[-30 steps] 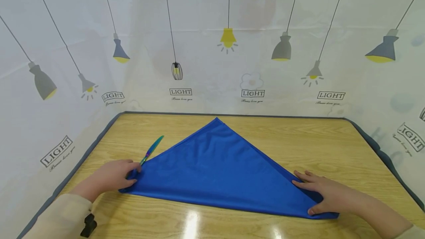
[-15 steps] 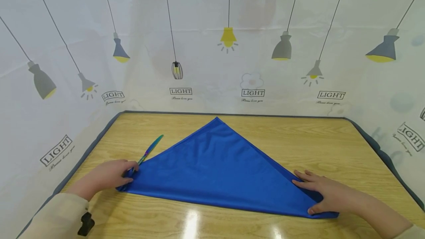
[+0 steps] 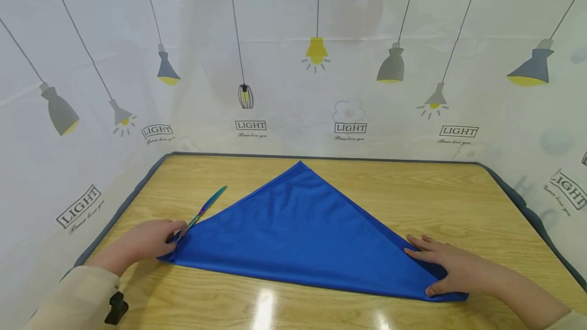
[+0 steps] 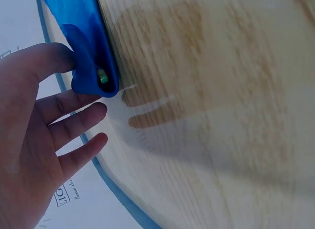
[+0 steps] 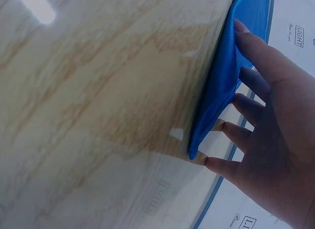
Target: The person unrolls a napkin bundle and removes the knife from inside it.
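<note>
A blue cloth [image 3: 284, 238], folded into a triangle, lies on the table with its peak pointing away. My left hand [image 3: 145, 241] pinches its left corner between thumb and index finger, while the other fingers stay loose. Along the cloth's left edge lies a rainbow-coloured table knife [image 3: 208, 205], blade pointing away; its handle end runs in under the left fingers. In the left wrist view a shiny green bit [image 4: 102, 76] shows inside the folded cloth corner. My right hand [image 3: 451, 267] rests on the right corner with fingers spread, thumb near the front edge.
The wood-grain table [image 3: 412, 182] has a dark edging. A pale backdrop [image 3: 284, 75] printed with lamps and the word LIGHT encloses it at the back and sides. A black clip [image 3: 116, 308] hangs by the left sleeve [image 3: 75, 297].
My left hand has shifted slightly left, and the cloth's left corner now reaches a little further left. More of the knife shows near the fingers. The right hand has stayed in place.
</note>
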The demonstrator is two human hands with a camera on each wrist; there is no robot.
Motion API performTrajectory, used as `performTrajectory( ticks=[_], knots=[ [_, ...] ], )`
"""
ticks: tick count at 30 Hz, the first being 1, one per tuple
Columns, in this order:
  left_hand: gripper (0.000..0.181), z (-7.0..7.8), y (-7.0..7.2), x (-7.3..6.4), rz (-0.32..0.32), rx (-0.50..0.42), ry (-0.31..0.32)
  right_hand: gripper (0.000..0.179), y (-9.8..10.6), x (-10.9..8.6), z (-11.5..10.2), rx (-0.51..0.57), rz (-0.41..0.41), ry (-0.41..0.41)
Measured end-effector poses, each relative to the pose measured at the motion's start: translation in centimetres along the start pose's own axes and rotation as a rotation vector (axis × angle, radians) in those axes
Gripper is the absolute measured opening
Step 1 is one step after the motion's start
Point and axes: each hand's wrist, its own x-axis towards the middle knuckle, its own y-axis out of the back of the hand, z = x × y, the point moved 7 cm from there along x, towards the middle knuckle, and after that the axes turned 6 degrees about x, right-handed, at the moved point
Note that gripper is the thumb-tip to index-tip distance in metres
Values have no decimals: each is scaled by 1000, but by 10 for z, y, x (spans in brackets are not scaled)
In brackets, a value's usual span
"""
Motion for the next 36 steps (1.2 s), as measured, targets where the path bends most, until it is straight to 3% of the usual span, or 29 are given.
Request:
performTrajectory(
  ticks=[8, 17, 22, 30, 36],
  knots=[
    [7, -8, 3, -8, 22, -47, 40, 88, -1, 0, 3, -4, 0, -5],
    [14, -18, 7, -14, -18, -72, 82, 87, -1, 0, 5, 0, 2, 1],
    [8, -24, 7, -15, -1, -26, 61, 87, -1, 0, 5, -3, 6, 1],
    [18, -28, 3, -18, 49, 1, -26, 88, -1, 0, 4, -6, 11, -1],
    [19, -35, 2, -18, 62, -22, -19, 87, 0, 0, 1, -6, 14, 1]
  ],
)
